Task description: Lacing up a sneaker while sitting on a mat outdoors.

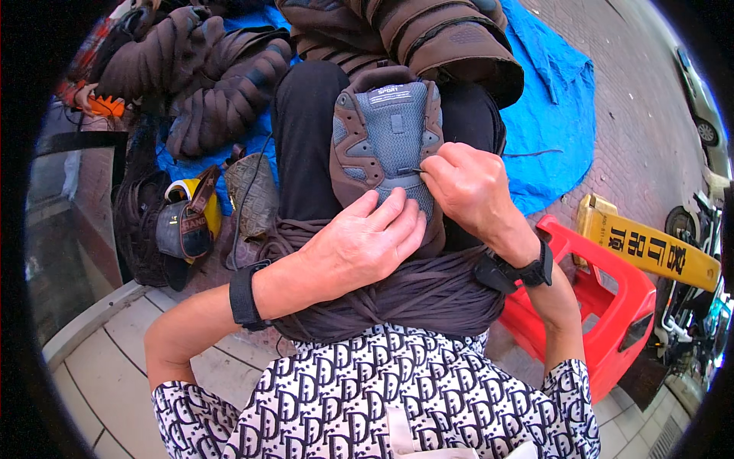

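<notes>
A brown and blue-grey shoe upper point(397, 126) lies across my lap on dark trousers, its tongue pointing away from me and eyelet rows down both sides. My left hand point(344, 249) rests on its toe end, fingers stretched out over the mesh. At the lowest eyelets my right hand point(470, 187) is closed in a pinch on a dark shoelace point(411, 170), which crosses the base of the tongue. What lies inside the right fist is hidden. A thick bundle of dark laces point(397, 294) drapes over my lap, under both wrists.
Stacks of nested brown shoe uppers point(436, 46) lie ahead, others point(229, 92) at left, on a blue tarp point(547, 115). A red plastic stool point(604, 306) and a yellow sign board point(650, 245) stand right. A patterned pouch point(251, 195) and more dark laces point(141, 222) sit left.
</notes>
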### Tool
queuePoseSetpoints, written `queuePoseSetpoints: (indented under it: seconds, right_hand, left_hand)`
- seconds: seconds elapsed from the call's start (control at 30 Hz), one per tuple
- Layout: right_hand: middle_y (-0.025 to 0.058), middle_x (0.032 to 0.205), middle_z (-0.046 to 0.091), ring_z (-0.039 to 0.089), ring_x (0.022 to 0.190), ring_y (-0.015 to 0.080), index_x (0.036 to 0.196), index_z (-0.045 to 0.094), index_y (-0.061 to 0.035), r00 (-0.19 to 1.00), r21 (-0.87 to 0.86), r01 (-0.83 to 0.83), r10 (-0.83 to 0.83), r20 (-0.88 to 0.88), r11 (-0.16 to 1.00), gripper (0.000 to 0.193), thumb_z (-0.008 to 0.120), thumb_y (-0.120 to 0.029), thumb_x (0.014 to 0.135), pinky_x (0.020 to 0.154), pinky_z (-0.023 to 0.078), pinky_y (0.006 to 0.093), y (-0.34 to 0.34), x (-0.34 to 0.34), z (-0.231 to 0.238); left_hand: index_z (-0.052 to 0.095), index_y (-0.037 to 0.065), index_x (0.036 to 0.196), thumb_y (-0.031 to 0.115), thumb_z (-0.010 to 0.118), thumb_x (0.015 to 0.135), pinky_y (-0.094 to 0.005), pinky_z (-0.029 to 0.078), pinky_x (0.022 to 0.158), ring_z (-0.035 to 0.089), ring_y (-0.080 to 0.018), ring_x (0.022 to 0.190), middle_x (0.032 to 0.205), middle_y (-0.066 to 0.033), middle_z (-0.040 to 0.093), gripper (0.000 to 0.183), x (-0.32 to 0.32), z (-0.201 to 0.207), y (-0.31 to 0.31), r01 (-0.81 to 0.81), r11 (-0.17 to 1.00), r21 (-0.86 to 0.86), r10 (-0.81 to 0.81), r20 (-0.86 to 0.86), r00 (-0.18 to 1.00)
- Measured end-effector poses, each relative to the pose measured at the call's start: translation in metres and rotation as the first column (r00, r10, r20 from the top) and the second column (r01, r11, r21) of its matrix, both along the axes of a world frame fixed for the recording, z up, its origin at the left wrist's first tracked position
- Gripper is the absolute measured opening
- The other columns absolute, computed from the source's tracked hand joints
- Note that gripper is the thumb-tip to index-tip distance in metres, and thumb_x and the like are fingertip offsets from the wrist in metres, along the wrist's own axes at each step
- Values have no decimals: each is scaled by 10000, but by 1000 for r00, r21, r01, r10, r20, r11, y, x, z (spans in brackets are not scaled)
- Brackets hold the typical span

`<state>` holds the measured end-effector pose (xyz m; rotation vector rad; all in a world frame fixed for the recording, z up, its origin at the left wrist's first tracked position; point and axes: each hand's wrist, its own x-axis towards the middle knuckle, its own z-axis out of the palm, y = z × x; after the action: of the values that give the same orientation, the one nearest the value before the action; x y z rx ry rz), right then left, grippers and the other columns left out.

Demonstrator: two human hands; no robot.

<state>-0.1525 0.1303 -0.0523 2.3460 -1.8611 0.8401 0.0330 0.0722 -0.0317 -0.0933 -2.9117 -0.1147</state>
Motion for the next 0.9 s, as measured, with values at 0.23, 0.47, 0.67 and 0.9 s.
queuePoseSetpoints:
  seconds: [0.23,0.47,0.67,0.9]
  right_hand:
    - [58,600,474,536,552,210,628,509,-58,999,-33,-7,5,-35,999,92,599,-75,619,474,443,313,-5,4,-5]
    - [89,623,552,577,575,222,658,589,-33,919,82,21,-52,392,996,55,630,-69,653,513,457,315,-6,4,-11]
    - [106,647,594,589,601,177,681,614,14,662,327,14,-254,705,945,75,631,-42,634,550,458,268,-5,8,-13]
    - [104,647,593,584,603,167,696,622,16,678,363,-27,-250,691,931,84,630,-42,636,560,455,263,-9,8,-13]
  left_hand:
    - [538,-45,1004,140,507,691,-333,438,802,517,-273,988,1006,-154,550,365,2,-2,-1,6,998,60,-5,-26,1000]
    - [547,-45,978,140,506,641,-347,469,811,531,-285,959,984,-153,556,387,2,-7,-2,5,997,78,0,-65,998]
    - [547,-41,978,146,501,644,-348,468,816,531,-281,961,991,-149,555,385,4,-10,-3,1,996,88,5,-72,997]
    - [555,-14,936,50,602,647,-347,466,789,537,-287,911,923,-135,550,301,11,1,-15,-62,868,492,75,-6,997]
